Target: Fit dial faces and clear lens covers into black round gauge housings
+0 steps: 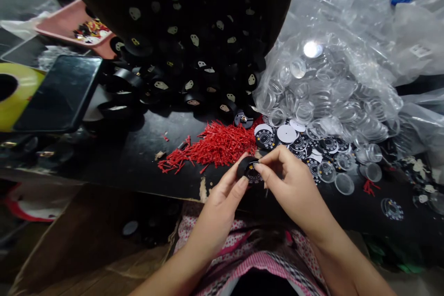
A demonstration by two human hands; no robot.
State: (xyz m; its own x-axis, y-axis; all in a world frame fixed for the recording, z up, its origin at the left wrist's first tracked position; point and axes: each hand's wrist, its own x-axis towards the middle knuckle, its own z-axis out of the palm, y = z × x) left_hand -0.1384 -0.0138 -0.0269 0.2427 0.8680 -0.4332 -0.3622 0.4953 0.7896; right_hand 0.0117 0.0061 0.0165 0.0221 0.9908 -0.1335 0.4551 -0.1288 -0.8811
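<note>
Both hands meet at the near edge of a black table (138,162). My left hand (222,199) pinches a small round black case (248,169) between thumb and fingers. My right hand (289,185) pinches the same case from the right, fingertips on its printed dial face. Just beyond the hands lies a heap of small red plastic pointers (215,145). To the right of that heap, printed black dial discs (265,138) and white discs (286,133) lie scattered.
A large pile of black round cases (194,55) fills the back. Clear plastic lenses spill from a transparent bag (329,83) at the right. A dark phone (62,92), a yellow tape roll (17,92) and a pink tray (69,23) sit at the left.
</note>
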